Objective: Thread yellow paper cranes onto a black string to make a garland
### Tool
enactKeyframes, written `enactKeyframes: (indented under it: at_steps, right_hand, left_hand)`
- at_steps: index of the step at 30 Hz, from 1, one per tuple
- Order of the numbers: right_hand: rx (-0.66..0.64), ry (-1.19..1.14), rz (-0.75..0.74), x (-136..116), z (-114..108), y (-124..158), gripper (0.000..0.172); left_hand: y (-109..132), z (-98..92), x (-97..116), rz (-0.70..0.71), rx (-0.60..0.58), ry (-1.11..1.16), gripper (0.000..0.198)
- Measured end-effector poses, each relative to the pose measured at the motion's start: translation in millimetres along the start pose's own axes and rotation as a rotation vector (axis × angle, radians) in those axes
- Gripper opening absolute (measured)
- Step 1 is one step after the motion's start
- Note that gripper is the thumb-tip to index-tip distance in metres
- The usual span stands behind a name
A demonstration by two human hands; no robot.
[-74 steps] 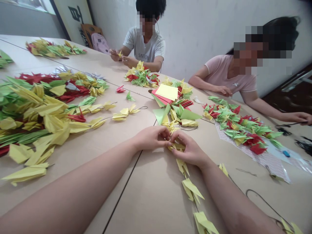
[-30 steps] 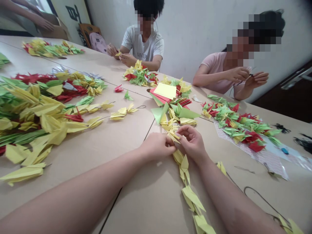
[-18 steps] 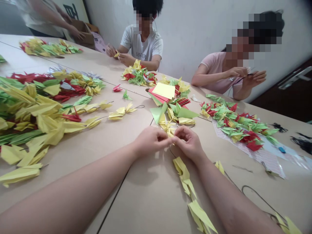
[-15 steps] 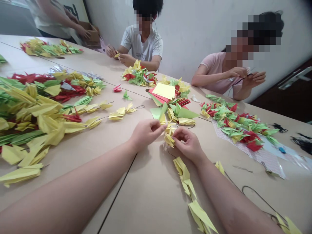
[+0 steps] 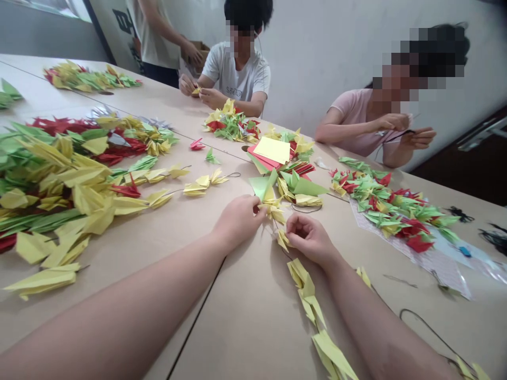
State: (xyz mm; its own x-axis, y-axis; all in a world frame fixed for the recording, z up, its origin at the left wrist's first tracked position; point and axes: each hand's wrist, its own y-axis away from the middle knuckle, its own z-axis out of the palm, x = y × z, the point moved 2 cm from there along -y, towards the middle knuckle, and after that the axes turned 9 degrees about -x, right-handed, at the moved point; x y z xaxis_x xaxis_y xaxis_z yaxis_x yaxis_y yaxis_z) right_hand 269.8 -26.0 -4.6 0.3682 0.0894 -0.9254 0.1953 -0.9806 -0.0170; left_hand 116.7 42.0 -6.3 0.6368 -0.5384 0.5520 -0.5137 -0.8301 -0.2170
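Note:
My left hand (image 5: 237, 219) pinches a yellow paper crane (image 5: 273, 212) at the top of a string of yellow cranes (image 5: 307, 293) that trails toward me across the beige table (image 5: 237, 311). My right hand (image 5: 309, 237) is closed just below it, pinching the thin dark string beside another yellow crane (image 5: 282, 240). The two hands are a short way apart. A small heap of green and yellow folded papers (image 5: 291, 187) lies just beyond my fingers.
Big heaps of yellow, green and red cranes (image 5: 67, 174) fill the left. A stack of square papers (image 5: 271, 150) and another crane heap (image 5: 392, 208) lie ahead. Two seated people fold across the table; a third stands at the back left. Black cord (image 5: 428, 327) lies at the right.
My hands were together on the crane string; now the left has moved up and away with one crane, and the right holds lower on the string. A person has walked in at the back.

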Motion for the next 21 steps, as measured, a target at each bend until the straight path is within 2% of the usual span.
enactKeyframes:
  at_steps: [6, 11, 17, 19, 21]
  right_hand:
    - [-0.045, -0.113, 0.030, 0.1, -1.5, -0.4, 0.012]
    - [-0.088, -0.189, 0.048, 1.7, -3.0, -1.5, 0.012]
    - [-0.115, -0.194, 0.053, 1.5, -2.7, -2.3, 0.013]
    - [-0.120, -0.191, 0.056, 1.3, -2.5, -2.5, 0.013]
    - [-0.124, -0.185, 0.054, 1.2, -2.4, -2.8, 0.013]
  left_hand:
    - [0.2, -0.3, -2.2, -0.031, 0.027, -0.015, 0.021]
    - [-0.1, -5.4, -2.9, -0.077, 0.097, -0.024, 0.023]
    - [-0.3, -0.3, -8.8, -0.121, 0.041, 0.001, 0.016]
    - [0.2, -2.2, -7.0, -0.109, 0.103, 0.040, 0.023]
    - [2.7, -7.4, -0.2, -0.054, 0.233, 0.057, 0.027]
